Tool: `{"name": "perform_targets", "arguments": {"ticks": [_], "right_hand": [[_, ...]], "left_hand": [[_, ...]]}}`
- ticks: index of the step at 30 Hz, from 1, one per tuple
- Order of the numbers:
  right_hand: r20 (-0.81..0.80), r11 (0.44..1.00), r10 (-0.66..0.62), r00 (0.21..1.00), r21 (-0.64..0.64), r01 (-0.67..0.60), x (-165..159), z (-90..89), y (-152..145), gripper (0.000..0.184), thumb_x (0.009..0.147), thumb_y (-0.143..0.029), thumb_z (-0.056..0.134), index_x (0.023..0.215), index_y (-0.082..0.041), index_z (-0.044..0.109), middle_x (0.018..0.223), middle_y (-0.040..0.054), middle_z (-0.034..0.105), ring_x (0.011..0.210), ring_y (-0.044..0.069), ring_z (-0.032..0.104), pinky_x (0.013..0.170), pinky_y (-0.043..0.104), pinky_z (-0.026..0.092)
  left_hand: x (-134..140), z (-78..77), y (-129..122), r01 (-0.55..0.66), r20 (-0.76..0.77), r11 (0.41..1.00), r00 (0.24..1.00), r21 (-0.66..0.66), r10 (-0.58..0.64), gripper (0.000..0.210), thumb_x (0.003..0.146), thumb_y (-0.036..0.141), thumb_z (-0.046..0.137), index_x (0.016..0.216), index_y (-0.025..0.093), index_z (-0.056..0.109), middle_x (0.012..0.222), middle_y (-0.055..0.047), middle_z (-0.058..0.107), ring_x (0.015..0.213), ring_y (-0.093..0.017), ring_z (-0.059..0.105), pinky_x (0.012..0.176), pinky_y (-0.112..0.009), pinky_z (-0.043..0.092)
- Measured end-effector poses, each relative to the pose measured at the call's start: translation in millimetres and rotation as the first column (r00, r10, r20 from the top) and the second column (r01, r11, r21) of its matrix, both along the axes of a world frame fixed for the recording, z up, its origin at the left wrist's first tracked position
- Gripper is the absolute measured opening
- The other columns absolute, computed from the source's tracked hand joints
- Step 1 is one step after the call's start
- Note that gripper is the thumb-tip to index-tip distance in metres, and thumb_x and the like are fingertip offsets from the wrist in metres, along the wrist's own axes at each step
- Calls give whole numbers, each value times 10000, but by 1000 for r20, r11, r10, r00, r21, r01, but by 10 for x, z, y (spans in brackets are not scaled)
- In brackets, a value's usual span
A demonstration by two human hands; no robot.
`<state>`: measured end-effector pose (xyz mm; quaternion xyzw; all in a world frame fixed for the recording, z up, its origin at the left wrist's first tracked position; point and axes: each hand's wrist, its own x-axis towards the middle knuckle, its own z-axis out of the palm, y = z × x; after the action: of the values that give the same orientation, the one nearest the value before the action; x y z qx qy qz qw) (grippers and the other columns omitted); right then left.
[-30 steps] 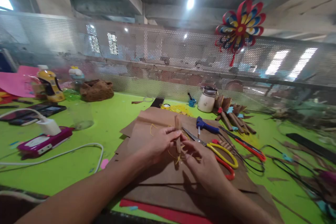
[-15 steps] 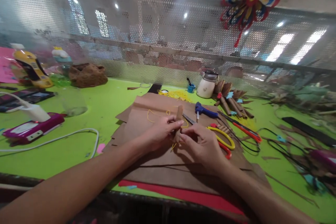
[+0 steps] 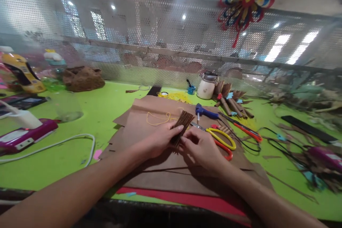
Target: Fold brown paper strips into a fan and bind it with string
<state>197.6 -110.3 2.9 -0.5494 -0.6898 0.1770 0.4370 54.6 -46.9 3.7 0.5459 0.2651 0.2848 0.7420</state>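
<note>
A pleated brown paper bundle (image 3: pixel 184 119), its dark layered edges facing up, is gripped between the thumb and fingers of my left hand (image 3: pixel 161 136). My right hand (image 3: pixel 204 148) has its thumb and fingers closed at the bundle's lower right edge; the exact contact is partly hidden. Yellow thread (image 3: pixel 157 123) loops over the brown paper sheets (image 3: pixel 141 142) to the left and reaches toward the bundle. Just beyond my right hand lie scissors (image 3: pixel 223 138) with one yellow and one orange handle loop.
Behind the scissors are a blue glue gun (image 3: pixel 208 112), an orange cutter (image 3: pixel 248 131) and black cables. A jar (image 3: pixel 205 87) stands near the perforated screen (image 3: pixel 160 50), beside paper rolls (image 3: pixel 233 103). To the left are a clear cup (image 3: pixel 66 108) and a purple power strip (image 3: pixel 40 133).
The paper bundle has been turned: its flat tan face showed before, its layered edges show now. Both hands stay close together around it. The view has shifted slightly right.
</note>
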Motion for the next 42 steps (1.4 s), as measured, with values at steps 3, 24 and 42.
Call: {"name": "perform_targets", "arguments": {"ticks": [3,24,42], "right_hand": [[-40,995,-83,996,45,85,38,4,38,259,826,-297,551,603,-165,562,581,4,570,562,124,498,537,240,379],[-356,986,124,926,-60,-155,123,158,66,205,854,-320,512,729,-170,574,616,-12,611,562,125,552,549,234,430],[-294,988,-153,943,-58,142,194,-9,185,341,698,-303,643,989,-150,551,832,54,604,716,185,575,598,302,482]], "left_hand": [[-5,33,5,0,25,998,1000,-70,2,234,837,306,573,993,133,597,897,-110,656,714,-171,629,653,-337,542],[-31,141,-41,135,71,986,989,-96,-128,200,887,298,504,964,124,564,749,-75,618,621,-159,632,536,-254,518],[-52,102,-10,233,-35,971,971,-55,-235,204,883,354,484,875,153,516,615,11,522,470,-99,523,408,-174,342]]}}
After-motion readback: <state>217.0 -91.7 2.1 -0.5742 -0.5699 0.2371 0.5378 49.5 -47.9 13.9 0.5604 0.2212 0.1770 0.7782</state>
